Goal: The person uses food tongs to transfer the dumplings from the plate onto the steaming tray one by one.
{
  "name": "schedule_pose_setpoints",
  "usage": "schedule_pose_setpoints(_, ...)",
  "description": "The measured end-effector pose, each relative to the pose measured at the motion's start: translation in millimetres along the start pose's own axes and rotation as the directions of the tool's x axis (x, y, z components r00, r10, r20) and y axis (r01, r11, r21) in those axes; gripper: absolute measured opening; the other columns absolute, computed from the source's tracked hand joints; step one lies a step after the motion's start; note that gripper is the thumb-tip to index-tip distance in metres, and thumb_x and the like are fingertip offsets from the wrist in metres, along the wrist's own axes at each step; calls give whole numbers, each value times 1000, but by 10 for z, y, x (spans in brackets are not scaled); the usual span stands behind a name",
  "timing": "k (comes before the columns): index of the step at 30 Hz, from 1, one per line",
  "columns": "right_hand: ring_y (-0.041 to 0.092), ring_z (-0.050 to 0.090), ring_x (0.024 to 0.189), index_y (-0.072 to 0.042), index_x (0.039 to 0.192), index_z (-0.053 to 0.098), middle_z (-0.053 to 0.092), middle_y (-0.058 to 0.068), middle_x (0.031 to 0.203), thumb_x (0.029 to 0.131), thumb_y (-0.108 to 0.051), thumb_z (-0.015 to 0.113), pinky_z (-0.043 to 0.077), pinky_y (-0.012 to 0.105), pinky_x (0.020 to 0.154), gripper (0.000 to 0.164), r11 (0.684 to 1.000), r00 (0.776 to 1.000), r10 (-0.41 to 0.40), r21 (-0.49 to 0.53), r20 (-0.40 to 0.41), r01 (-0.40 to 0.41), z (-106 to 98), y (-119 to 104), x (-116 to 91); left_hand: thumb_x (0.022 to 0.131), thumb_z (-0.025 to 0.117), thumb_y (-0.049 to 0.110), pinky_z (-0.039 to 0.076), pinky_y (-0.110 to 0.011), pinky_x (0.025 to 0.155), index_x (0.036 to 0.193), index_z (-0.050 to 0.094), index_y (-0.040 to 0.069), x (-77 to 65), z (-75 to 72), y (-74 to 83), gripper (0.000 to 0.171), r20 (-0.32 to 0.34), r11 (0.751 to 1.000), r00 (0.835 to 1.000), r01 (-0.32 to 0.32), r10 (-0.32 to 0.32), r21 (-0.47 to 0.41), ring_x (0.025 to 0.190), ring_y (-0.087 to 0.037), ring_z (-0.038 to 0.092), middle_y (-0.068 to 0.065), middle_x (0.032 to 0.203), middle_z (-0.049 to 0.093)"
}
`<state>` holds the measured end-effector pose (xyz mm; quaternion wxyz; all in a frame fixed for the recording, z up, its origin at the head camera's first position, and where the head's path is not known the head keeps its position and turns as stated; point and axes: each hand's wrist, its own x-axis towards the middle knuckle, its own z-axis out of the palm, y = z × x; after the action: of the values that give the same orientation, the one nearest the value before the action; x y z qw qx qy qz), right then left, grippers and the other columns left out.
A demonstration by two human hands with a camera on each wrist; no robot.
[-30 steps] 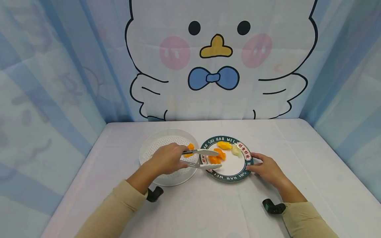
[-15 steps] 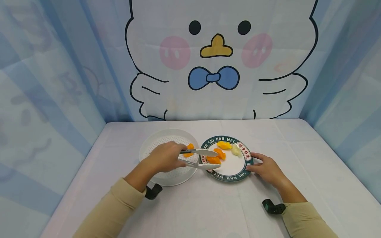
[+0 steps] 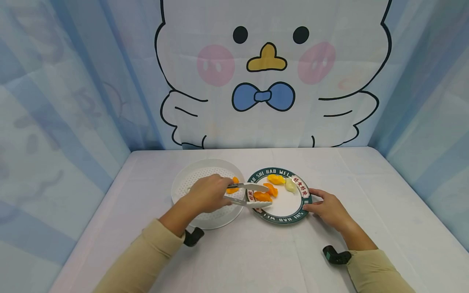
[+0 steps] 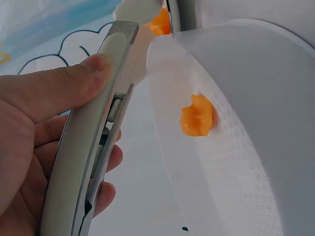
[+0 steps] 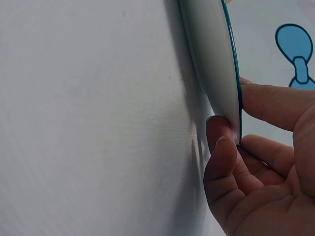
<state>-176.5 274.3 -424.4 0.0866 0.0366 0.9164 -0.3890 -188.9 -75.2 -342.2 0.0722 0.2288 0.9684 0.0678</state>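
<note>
My left hand (image 3: pixel 209 193) grips a pair of tongs (image 3: pixel 253 187); in the left wrist view the thumb presses the pale handle (image 4: pixel 91 123) and fingers curl behind it. The tong arms stand spread over the left side of a green-rimmed plate (image 3: pixel 286 219). An orange lumpy piece (image 3: pixel 262 197) lies on the plate near the lower tong tip, with a second orange piece (image 3: pixel 271 189) beside it. Further back on the plate are a yellow piece (image 3: pixel 276 179) and a pale green one (image 3: pixel 290 185). My right hand (image 3: pixel 329 209) pinches the plate's right rim (image 5: pixel 240 113).
A round white perforated tray (image 3: pixel 210 223) lies left of the plate, partly under my left hand, with an orange piece (image 4: pixel 198 116) in it. White cloth (image 3: pixel 249 260) covers the table. A curtain with a printed cartoon (image 3: pixel 263 122) hangs behind.
My left hand has shifted slightly left, then back right. The tong tips stay over the plate's left side. My right hand and the plate have stayed in place.
</note>
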Motion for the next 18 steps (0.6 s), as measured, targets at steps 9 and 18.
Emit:
schedule_pose_setpoints(9,27,62,95,4,148,40,64,21,114,88,-29,77,52,40,78,78,1000,1000,0,-1,1,0,8,5,5,87,81,30,53,-37,84,129,66,12,13,16,7,48,-8,1000,1000,-15,15,-20,97,-19,63,-3,113,70)
schedule_pose_setpoints(18,26,62,94,3,149,40,65,20,111,88,-28,76,52,40,77,77,1000,1000,4,-2,2,-4,4,10,5,86,81,28,52,-37,84,128,67,13,27,45,-44,46,20,993,1000,5,-3,-121,92,-16,61,-2,113,70)
